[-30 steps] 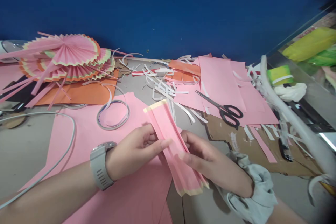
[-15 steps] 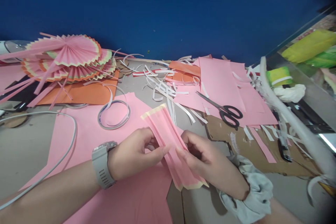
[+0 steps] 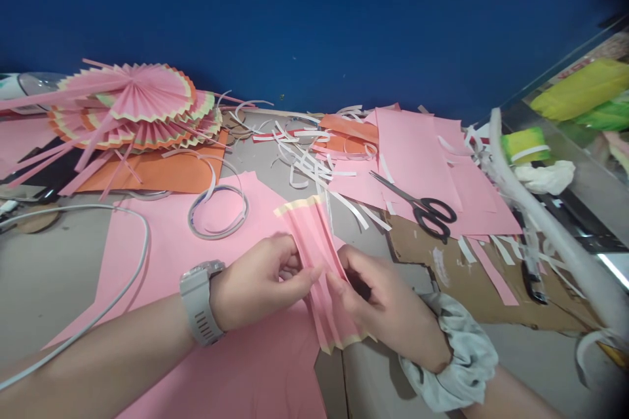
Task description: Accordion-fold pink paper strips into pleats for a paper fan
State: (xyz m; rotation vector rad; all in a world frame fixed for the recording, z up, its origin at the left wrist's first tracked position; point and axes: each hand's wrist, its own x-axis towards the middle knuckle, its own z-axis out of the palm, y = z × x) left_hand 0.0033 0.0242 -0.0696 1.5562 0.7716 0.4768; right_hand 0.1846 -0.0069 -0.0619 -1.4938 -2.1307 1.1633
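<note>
A strip of pleated pink paper (image 3: 319, 242) with pale yellow edges at both ends is held up between my two hands. My left hand (image 3: 268, 278), with a grey watch above it, pinches the paper's left side, thumb on the front face. On the other side my right hand (image 3: 376, 291) grips the right edge, its thumb near the left one and its fingers behind the paper. The fingers behind are partly hidden. Beneath the left hand lies a large sheet of pink paper (image 3: 157, 242), with a roll of tape (image 3: 219, 211) on it.
Round pleated paper fans (image 3: 147, 91) are piled at the back left on orange paper (image 3: 162, 173). Black scissors (image 3: 417, 203) lie across pink sheets (image 3: 413, 150) and cardboard (image 3: 457, 288) to the right. White paper strips (image 3: 304, 163) are scattered mid-table. A white cable (image 3: 142, 242) crosses the left.
The pleated paper has turned more upright, and its folds are bunched a little closer at the lower part. Both hands keep their grip; the view has shifted slightly.
</note>
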